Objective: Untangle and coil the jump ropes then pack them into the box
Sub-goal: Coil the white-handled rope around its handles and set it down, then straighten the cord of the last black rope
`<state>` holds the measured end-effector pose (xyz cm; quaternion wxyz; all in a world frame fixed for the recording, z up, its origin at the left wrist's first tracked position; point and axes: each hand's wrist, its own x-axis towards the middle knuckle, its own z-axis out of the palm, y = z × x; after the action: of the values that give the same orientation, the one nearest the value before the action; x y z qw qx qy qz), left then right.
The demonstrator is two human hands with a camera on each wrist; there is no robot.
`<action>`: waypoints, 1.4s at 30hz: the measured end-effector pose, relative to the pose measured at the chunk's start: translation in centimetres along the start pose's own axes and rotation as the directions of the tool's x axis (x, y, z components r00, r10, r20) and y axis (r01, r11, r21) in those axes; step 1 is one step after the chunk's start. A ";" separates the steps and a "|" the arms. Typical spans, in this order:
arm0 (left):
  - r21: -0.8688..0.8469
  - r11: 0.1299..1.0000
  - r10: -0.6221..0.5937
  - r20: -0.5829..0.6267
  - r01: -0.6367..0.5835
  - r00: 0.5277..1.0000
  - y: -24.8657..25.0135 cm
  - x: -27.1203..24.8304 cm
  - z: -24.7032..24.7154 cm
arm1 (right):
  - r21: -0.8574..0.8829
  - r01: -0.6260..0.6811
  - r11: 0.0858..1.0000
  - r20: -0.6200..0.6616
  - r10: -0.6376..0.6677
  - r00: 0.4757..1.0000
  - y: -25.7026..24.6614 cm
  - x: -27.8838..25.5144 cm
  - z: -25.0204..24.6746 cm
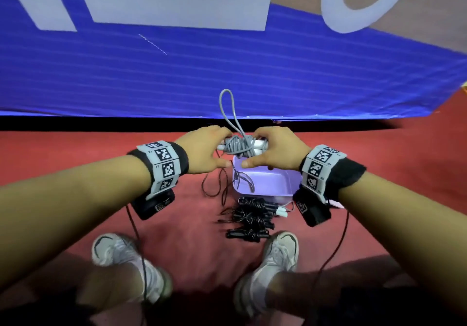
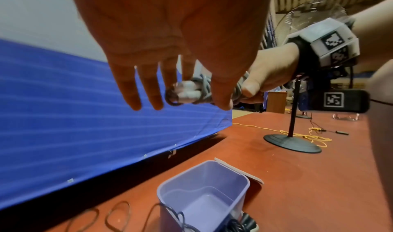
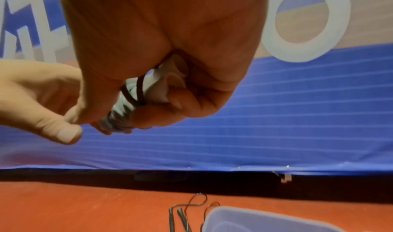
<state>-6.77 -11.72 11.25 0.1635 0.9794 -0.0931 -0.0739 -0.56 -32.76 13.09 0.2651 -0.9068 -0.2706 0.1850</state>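
both hands above the purple box (image 1: 285, 186): right hand (image 1: 275, 148) curled on the grey jump rope (image 1: 237, 146) bundle, left hand (image 1: 204, 152) pinching its end, other fingers loose. coiled black jump ropes (image 1: 250, 220) on red floor (image 1: 75, 153) at box's near edge.

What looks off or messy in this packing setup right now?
A loop of the grey rope sticks out of the bundle held in both hands, left hand and right hand. A thin black cord hangs over the rim of the box.
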 end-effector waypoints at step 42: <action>-0.416 0.756 -0.418 0.285 0.504 0.862 -14.3 2.4 25.0 | -0.141 -0.238 0.961 0.337 0.273 0.901 7.8 12.0 20.7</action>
<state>-6.57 -6.52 -17.15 0.3674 0.8900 0.1591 -0.2180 1.98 -23.37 -10.13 0.1418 -0.8980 -0.2011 0.3648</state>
